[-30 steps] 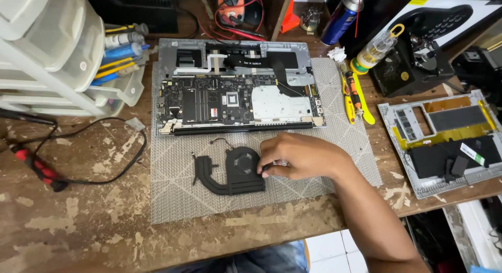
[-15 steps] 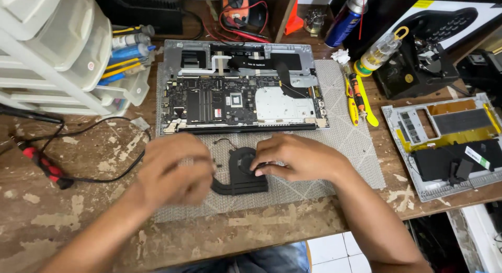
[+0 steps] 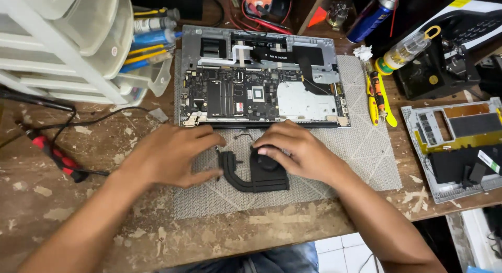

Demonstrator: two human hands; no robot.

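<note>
A black laptop cooling fan with its curved heat pipe (image 3: 254, 177) lies on the grey patterned mat (image 3: 361, 152). My right hand (image 3: 295, 150) rests on the fan's top, fingers curled over it. My left hand (image 3: 170, 155) is at the heat pipe's left end, fingertips touching or nearly touching it. Just beyond both hands lies an opened laptop chassis (image 3: 259, 79) with its circuit board and silver plate exposed.
White plastic drawers (image 3: 63, 43) with tubes and pens stand at back left. A red-handled probe with black cable (image 3: 55, 155) lies left. Yellow cutters (image 3: 379, 98), a bottle, a spray can and a black device sit at right. A second opened casing (image 3: 455, 142) lies far right.
My left hand came into view from the lower left and settled at the heat pipe's left end. My right hand stayed on the fan. The view moved closer.
</note>
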